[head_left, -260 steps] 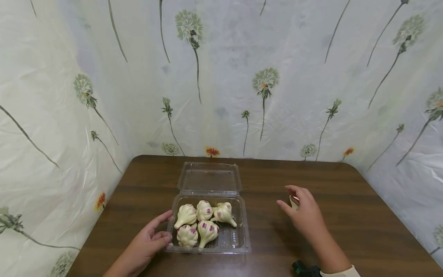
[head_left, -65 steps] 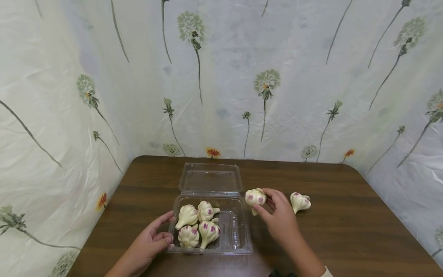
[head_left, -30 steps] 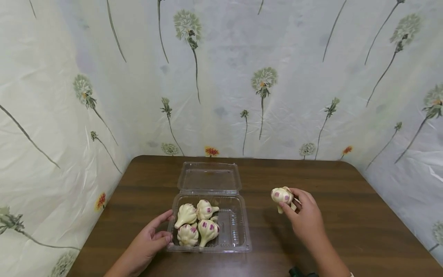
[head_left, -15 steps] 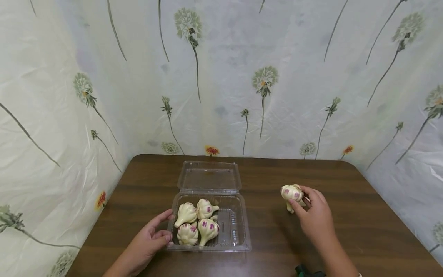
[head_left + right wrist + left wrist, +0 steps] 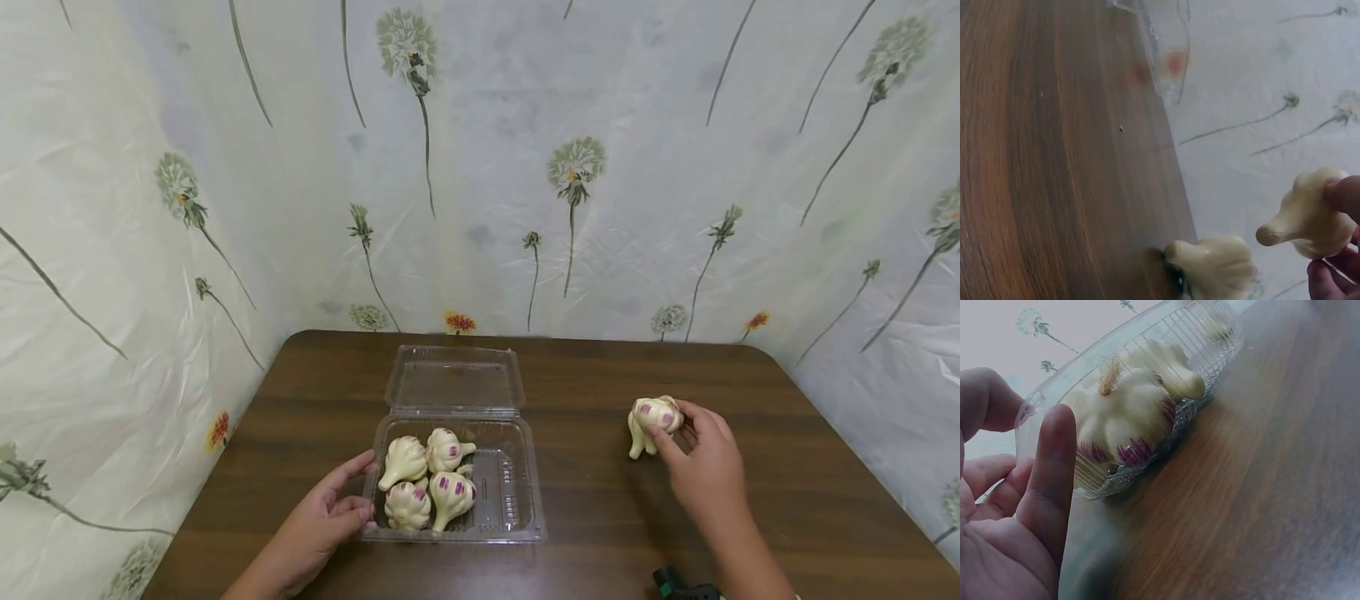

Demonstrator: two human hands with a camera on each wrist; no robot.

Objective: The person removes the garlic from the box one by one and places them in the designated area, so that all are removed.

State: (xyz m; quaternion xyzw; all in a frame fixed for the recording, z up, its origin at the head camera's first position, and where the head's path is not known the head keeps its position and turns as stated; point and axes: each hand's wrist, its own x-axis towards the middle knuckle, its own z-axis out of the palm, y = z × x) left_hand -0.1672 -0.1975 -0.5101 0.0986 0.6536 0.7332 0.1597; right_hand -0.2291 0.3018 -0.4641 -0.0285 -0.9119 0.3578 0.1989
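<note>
My left hand [image 5: 318,521] pinches the left rim of an opened clear plastic clamshell box [image 5: 536,508], thumb outside its wall in the left wrist view. Several pale garlic bulbs [image 5: 452,498] with purple marks sit in the box's left and middle part; a bulb [image 5: 1129,415] shows through the wall. To the right, my right hand [image 5: 705,462] holds another garlic bulb [image 5: 657,413] between thumb and fingers, raised over the table. A second garlic bulb [image 5: 1219,265] lies on the table just beyond, overlapped by the held one in the head view.
The box's lid [image 5: 456,379] lies folded back toward the far side of the brown wooden table [image 5: 585,517]. A curtain [image 5: 480,167] printed with dandelions hangs behind and at both sides. A dark strapped device [image 5: 678,583] sits by the right wrist.
A garlic bulb has left the box's right part in my right hand, which has carried it rightward to beside the bulb on the table. My left hand keeps its grip on the box.
</note>
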